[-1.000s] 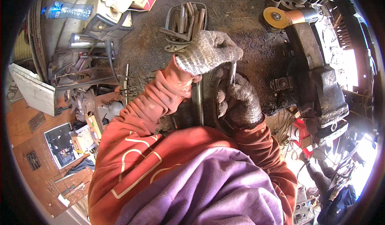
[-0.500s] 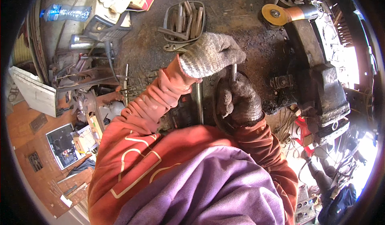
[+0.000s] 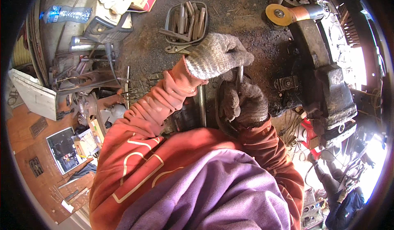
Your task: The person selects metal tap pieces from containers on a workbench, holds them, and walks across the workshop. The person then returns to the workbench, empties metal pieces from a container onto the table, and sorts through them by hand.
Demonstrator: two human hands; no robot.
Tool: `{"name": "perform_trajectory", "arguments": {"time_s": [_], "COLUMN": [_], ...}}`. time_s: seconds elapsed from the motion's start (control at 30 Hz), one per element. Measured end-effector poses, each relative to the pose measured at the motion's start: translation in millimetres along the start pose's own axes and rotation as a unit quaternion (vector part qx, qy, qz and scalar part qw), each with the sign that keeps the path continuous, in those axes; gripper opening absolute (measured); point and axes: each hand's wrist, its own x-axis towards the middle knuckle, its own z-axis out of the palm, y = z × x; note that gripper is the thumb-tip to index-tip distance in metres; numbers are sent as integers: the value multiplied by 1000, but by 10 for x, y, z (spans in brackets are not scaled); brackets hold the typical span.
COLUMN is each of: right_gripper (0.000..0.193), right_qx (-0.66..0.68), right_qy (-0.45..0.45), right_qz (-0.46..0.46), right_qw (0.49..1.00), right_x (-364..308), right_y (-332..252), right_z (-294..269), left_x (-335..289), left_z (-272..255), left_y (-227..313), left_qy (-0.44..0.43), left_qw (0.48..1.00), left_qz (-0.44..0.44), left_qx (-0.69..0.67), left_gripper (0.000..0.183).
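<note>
Knitted grey gloves covered both hands in the head view, which met over a grimy metal table [image 3: 254, 29]. Left hand [image 3: 217, 55] was curled into a loose fist above the work, its fingers folded over something I could not make out. Right hand [image 3: 244, 102] was closed around a thin steel rod [image 3: 240, 73] that stood upright between the two gloves, its top just under the left fist. A curved dark ring [image 3: 219, 119] lay under the right hand, touching it. Behind, near the table's far edge, sat a tray [image 3: 186, 18] of short metal pieces with pliers [image 3: 176, 48] just in front. A heavy vise [image 3: 328, 86] stood to the right, a yellow disc grinder [image 3: 283, 13] beyond it. A water bottle [image 3: 65, 13] lay far left. Judging from this, the rod could slip or tilt if the right grip loosened, and a blow from above could catch the gloved fingers so close beneath.
</note>
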Motion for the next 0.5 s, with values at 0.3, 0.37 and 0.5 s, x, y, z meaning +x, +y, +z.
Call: {"name": "perform_trajectory", "arguments": {"time_s": [0.3, 0.37, 0.5], "right_gripper": [29, 32, 30], "right_qx": [55, 34, 104], "right_qy": [-57, -39, -51], "right_qz": [7, 16, 20], "right_qw": [997, 999, 993], "right_x": [13, 12, 10], "right_y": [-59, -54, -5], "right_z": [-12, -13, -23], "left_x": [49, 58, 53], "left_z": [1, 4, -6], "left_y": [-67, -94, -110], "left_qy": [2, 2, 4], "left_qw": [1000, 1000, 1000], "left_qz": [11, 15, 20], "left_qx": [16, 17, 4], "left_gripper": [23, 23, 22]}}
